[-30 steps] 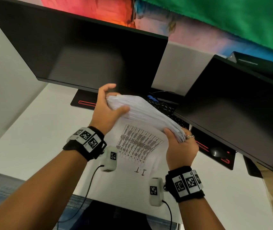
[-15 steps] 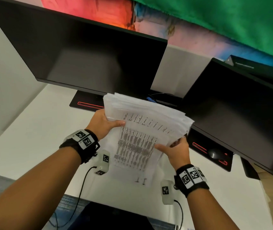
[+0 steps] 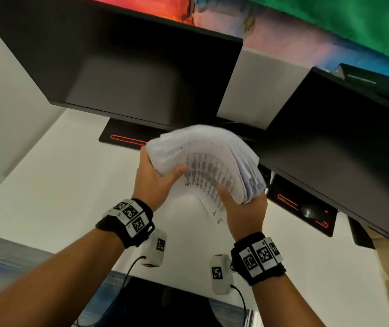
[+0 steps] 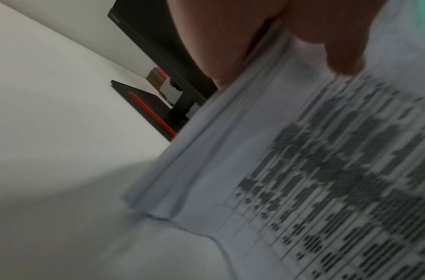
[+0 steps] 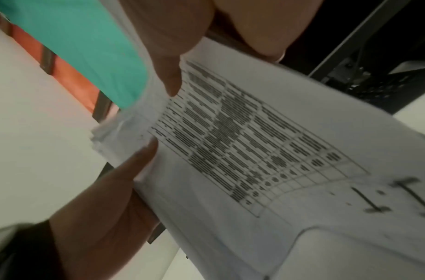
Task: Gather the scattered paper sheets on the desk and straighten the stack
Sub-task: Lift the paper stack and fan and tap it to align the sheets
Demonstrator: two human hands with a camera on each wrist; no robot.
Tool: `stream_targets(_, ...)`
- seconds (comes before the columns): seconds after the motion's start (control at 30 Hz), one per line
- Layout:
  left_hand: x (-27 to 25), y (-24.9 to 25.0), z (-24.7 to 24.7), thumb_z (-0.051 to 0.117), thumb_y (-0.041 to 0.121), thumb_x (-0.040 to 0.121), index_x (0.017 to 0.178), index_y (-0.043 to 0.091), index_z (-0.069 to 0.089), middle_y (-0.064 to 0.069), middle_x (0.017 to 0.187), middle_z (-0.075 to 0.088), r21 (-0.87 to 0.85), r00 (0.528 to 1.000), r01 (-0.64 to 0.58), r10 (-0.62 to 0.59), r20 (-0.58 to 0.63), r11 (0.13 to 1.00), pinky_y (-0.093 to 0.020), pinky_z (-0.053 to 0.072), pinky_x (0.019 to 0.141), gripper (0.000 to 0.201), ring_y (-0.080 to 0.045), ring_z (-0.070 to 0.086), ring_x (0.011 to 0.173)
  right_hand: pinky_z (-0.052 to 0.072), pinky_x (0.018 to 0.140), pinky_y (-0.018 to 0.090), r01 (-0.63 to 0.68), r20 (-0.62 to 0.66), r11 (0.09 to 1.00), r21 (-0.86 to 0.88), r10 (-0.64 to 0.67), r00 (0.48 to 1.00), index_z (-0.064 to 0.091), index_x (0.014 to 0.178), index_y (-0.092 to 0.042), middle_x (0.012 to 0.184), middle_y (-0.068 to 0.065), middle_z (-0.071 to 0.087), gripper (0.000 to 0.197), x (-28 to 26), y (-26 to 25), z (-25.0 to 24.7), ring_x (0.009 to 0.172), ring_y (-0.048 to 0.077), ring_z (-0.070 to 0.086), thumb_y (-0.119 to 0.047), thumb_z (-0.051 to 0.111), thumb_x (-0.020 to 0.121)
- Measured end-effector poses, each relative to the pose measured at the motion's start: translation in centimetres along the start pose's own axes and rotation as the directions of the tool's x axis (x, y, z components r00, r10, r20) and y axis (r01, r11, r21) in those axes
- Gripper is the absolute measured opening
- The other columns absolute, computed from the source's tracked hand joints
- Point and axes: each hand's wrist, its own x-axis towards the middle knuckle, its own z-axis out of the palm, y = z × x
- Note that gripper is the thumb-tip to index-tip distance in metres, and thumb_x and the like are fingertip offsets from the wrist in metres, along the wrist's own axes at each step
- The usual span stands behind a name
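- The stack [image 3: 203, 161] is held up in the air over the desk [image 3: 54, 185], in front of the two monitors, and it arches upward between the hands.
- The left hand [image 3: 153, 182] grasps the stack's left edge, thumb on the printed top sheet; the right hand [image 3: 243, 208] grasps the right edge the same way.
- The paper looks light and floppy. It bends readily, and the sheets fan unevenly at the right edge, so loose ones could probably slide out.
- It is best held at the two opposite side edges, as it is held here, with a slack enough hold to tap the sheets level on the desk.
- The left monitor [image 3: 122, 67] and right monitor [image 3: 344, 147] stand close behind the stack, and a mouse [image 3: 309, 211] lies on a mat to the right.
- The bare desk nearest the person seems the freest spot for tapping.
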Motion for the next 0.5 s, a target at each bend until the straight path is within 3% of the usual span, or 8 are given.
stream_targets(0.1, -0.8, -1.3, -0.5, 0.080, 0.029, 0.082, 0.130, 0.014, 0.061, 0.009, 0.123, 0.068, 0.127, 0.997, 0.027, -0.036, 0.072, 0.992, -0.007, 0.048, 0.088, 0.054, 0.009, 0.061, 0.110, 0.057, 0.078, 0.016, -0.056, -0.035, 0.998, -0.028, 0.055, 0.998, 0.060, 0.095, -0.039, 0.090, -0.021, 0.070, 0.038, 0.2, 0.9, -0.7, 0.089, -0.006, 0.068, -0.011, 0.081, 0.079)
stream_targets(0.13, -0.7, -1.4, -0.5, 0.079, 0.027, 0.083, 0.126, 0.015, 0.065, 0.010, 0.119, 0.070, 0.123, 0.996, 0.030, -0.040, 0.078, 0.992, -0.007, 0.048, 0.088, 0.047, 0.010, 0.063, 0.107, 0.058, 0.075, 0.018, -0.057, -0.047, 0.997, -0.045, 0.055, 0.997, 0.062, 0.089, -0.038, 0.086, -0.017, 0.069, 0.033, 0.4, 1.0, -0.9, 0.087, 0.000, 0.070, -0.012, 0.081, 0.080)
stream_targets(0.2, -0.6, -0.7, -0.7, 0.078, 0.022, 0.084, 0.115, 0.020, 0.069, 0.018, 0.104, 0.071, 0.055, 0.996, 0.062, -0.065, 0.058, 0.997, -0.008, 0.051, 0.079, 0.033, 0.012, 0.067, 0.095, 0.061, 0.075, 0.033, -0.056, -0.059, 0.996, -0.067, 0.052, 0.997, 0.067, 0.076, -0.039, 0.080, -0.013, 0.068, 0.026, 0.8, 1.0, -1.2, 0.086, 0.019, 0.072, -0.017, 0.080, 0.080)
stream_targets(0.27, -0.5, -0.1, -1.1, 0.080, 0.030, 0.080, 0.106, 0.028, 0.067, 0.023, 0.088, 0.073, -0.005, 0.996, 0.056, -0.055, 0.071, 0.998, -0.007, 0.051, 0.071, 0.029, 0.013, 0.068, 0.087, 0.061, 0.074, 0.044, -0.039, -0.050, 0.995, -0.090, 0.034, 0.998, 0.069, 0.075, -0.046, 0.074, -0.011, 0.069, 0.030, 0.9, 0.7, -1.7, 0.083, 0.026, 0.071, -0.019, 0.080, 0.080)
stream_targets(0.33, -0.7, 0.0, -1.7, 0.082, 0.054, 0.070, 0.106, 0.030, 0.067, 0.025, 0.088, 0.075, -0.047, 0.991, 0.042, -0.035, 0.131, 0.998, -0.009, 0.053, 0.071, 0.046, 0.008, 0.070, 0.087, 0.062, 0.074, 0.035, -0.012, 0.004, 0.996, -0.087, 0.012, 1.000, 0.070, 0.080, -0.045, 0.083, -0.017, 0.073, 0.032, 0.6, 0.3, -2.1, 0.084, 0.013, 0.072, -0.015, 0.080, 0.080)
stream_targets(0.4, -1.0, 0.4, -2.2, 0.075, 0.072, 0.064, 0.116, 0.017, 0.065, 0.017, 0.096, 0.076, -0.071, 0.984, -0.012, 0.024, 0.175, 0.997, -0.012, 0.054, 0.075, 0.076, 0.005, 0.070, 0.092, 0.060, 0.075, 0.024, 0.020, 0.049, 0.995, -0.098, -0.015, 0.999, 0.067, 0.092, -0.041, 0.091, -0.025, 0.072, 0.035, 0.2, -0.2, -2.4, 0.087, 0.003, 0.071, -0.012, 0.082, 0.078)
stream_targets(0.47, -0.8, 0.7, -2.2, 0.070, 0.078, 0.063, 0.121, 0.004, 0.056, 0.008, 0.107, 0.069, -0.089, 0.984, -0.091, 0.103, 0.143, 0.992, -0.013, 0.054, 0.079, 0.096, 0.003, 0.068, 0.097, 0.056, 0.072, 0.015, 0.047, 0.022, 0.995, -0.091, -0.045, 0.999, 0.063, 0.096, -0.035, 0.090, -0.028, 0.071, 0.040, 0.2, -0.9, -2.4, 0.086, -0.002, 0.069, -0.008, 0.083, 0.075)
stream_targets(0.5, -0.8, 1.1, -2.0, 0.069, 0.078, 0.064, 0.120, 0.005, 0.051, 0.005, 0.107, 0.065, -0.106, 0.985, -0.119, 0.131, 0.110, 0.987, -0.014, 0.054, 0.076, 0.094, 0.002, 0.067, 0.095, 0.055, 0.071, 0.013, 0.049, -0.004, 0.997, -0.057, -0.049, 0.999, 0.062, 0.097, -0.033, 0.090, -0.024, 0.072, 0.041, 0.3, -1.0, -2.4, 0.086, -0.002, 0.070, -0.005, 0.082, 0.074)
